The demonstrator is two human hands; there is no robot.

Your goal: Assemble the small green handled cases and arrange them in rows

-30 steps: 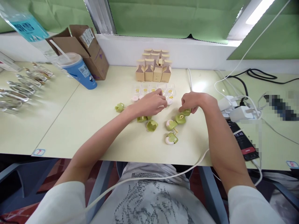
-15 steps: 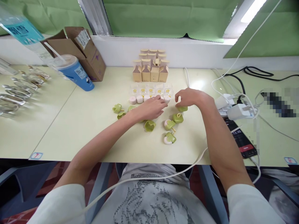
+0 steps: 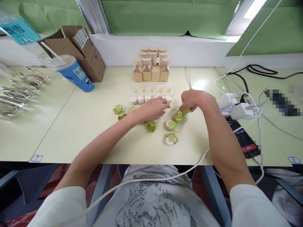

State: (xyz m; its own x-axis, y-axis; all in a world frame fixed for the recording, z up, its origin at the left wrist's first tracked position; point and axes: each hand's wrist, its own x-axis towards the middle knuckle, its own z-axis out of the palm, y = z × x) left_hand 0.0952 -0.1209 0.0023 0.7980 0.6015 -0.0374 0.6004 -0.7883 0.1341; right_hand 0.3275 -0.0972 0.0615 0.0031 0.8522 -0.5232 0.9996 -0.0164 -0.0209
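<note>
My right hand (image 3: 190, 100) bends down with its fingers closed on a green cap (image 3: 186, 110) at the right end of the group. Close beside it stands another green cap with a loop on top (image 3: 179, 117). Nearer to me lie a green cap with a pinkish-white piece in it (image 3: 170, 125) and a second such pair (image 3: 171, 139). My left hand (image 3: 155, 109) hovers palm down, fingers loosely apart, partly covering a row of pinkish-white pieces (image 3: 133, 101). Under and around its wrist are several more green caps, including a hollow one (image 3: 151, 126).
Behind the row are a clear plastic tray (image 3: 152, 88) and several small open cartons (image 3: 146, 73). To the left stand a blue cup (image 3: 78, 75), a cardboard box (image 3: 94, 60) and a bottle (image 3: 21, 31). White chargers (image 3: 241, 112), cables and a phone (image 3: 246, 138) lie right.
My right hand has come down and closed on the green cap at the right, which is tilted now. The left hand stays nearly where it was.
</note>
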